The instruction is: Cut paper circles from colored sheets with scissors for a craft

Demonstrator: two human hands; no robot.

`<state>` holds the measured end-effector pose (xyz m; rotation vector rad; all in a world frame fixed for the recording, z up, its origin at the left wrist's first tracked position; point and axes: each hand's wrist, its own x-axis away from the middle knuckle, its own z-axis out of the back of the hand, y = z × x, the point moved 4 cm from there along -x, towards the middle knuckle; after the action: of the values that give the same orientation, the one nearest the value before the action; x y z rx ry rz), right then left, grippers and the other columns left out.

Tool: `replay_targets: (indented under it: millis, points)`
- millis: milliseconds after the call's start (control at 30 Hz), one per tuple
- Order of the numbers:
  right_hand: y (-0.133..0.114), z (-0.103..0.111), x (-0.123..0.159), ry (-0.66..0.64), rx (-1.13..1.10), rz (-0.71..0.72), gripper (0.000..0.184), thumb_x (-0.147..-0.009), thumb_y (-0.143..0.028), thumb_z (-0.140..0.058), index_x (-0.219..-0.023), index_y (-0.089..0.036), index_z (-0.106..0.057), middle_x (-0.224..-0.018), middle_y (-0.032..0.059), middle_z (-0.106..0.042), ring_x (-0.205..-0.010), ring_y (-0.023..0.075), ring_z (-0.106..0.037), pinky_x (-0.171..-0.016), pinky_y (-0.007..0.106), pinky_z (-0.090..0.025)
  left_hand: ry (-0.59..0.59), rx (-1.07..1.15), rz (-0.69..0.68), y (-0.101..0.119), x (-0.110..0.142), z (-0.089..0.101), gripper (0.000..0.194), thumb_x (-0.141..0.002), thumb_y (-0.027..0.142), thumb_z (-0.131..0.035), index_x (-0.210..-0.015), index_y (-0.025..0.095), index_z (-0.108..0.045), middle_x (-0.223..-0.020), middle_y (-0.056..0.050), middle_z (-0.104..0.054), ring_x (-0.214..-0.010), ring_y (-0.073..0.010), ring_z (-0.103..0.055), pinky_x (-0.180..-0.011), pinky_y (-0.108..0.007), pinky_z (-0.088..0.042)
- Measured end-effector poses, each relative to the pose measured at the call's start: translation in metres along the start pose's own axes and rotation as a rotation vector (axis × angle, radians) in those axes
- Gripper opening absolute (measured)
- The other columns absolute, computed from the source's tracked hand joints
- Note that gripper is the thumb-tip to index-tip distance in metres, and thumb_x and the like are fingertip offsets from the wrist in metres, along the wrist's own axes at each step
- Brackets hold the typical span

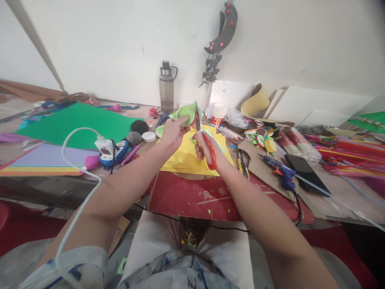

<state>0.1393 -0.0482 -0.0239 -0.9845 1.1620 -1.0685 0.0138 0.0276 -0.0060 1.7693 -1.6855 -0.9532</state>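
1. The green paper sits in the left hand, pinched between thumb and fingers (a red-rimmed round piece is against it).
2. The right hand closes around the red handles of the scissors; the blades point up, beside the paper's right edge.
3. Below both grips, yellow sheets lie on red cardboard.
4. Beyond the left grip stands a bottle; beyond the right grip stands a paper cup.
5. Left of the left grip lies a large green sheet.
6. Right of the right grip lie a utility knife, a glue gun and a phone, in that order outward.
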Motion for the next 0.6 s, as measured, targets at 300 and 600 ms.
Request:
replay_targets:
  millis: [300,600]
  points:
    - [0.003,-0.001,0.0,0.023,0.046,0.026,0.063,-0.088,-0.087,-0.057,-0.087,-0.025,-0.048,-0.063,-0.0054,-0.05,-0.046,0.0101,-0.048,-0.045,0.026,-0.04,0.048,0.014,0.017,0.006,-0.003,0.0,0.026,-0.069,0.015,-0.091,-0.08,0.016,-0.067,-0.071,0.001,-0.071,-0.062,-0.009,-0.065,-0.06,-0.021,-0.049]
    - [0.006,0.004,-0.002,0.084,0.063,0.07,0.067,-0.087,-0.092,-0.052,-0.089,-0.026,-0.047,-0.065,-0.0044,-0.048,-0.049,0.0121,-0.048,-0.045,0.029,-0.042,-0.09,-0.015,0.006,-0.011,0.0,-0.001,0.027,-0.067,0.019,-0.091,-0.081,0.014,-0.068,-0.076,-0.001,-0.073,-0.067,-0.0103,-0.067,-0.065,-0.024,-0.051]
